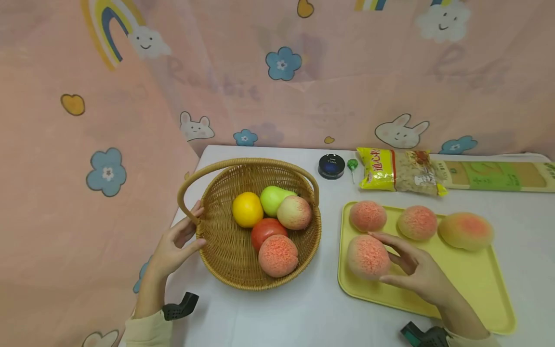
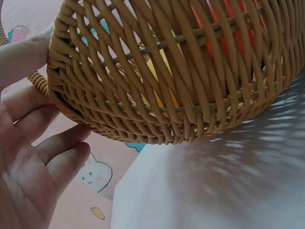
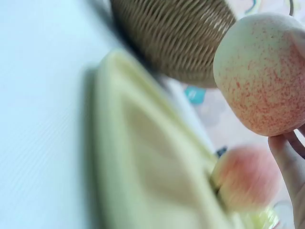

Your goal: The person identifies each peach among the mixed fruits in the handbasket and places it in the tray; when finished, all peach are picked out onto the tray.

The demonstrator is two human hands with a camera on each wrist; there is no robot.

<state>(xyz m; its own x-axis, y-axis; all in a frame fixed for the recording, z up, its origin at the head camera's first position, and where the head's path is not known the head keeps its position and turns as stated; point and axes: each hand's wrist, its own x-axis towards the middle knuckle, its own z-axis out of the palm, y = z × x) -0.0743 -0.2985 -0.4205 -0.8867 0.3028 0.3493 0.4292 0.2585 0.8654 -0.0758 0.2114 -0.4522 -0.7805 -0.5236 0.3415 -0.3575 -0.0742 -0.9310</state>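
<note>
My left hand [image 1: 171, 248] grips the left rim of a wicker basket [image 1: 221, 260] near the foot of its handle; the left wrist view shows the thumb and fingers at the rim. Inside lie a yellow-orange fruit [image 1: 247, 209], a green pear [image 1: 274, 200], a red fruit [image 1: 268, 232] and two peaches, one pale [image 1: 294, 212] and one pinker [image 1: 278, 256]. With its thumb and fingers, my right hand [image 1: 414, 270] holds another peach [image 1: 368, 257] over the left part of a yellow tray [image 1: 464, 279]. In the right wrist view this peach [image 3: 262, 76] appears raised above the tray.
On the tray sit two pink peaches [image 1: 368, 216] [image 1: 417, 222] and a longer yellow-pink fruit [image 1: 466, 231]. Behind it lie a yellow snack bag [image 1: 396, 171] and a long flat package [image 1: 498, 176]. A dark round tin [image 1: 331, 166] and a green lollipop [image 1: 352, 165] are nearby.
</note>
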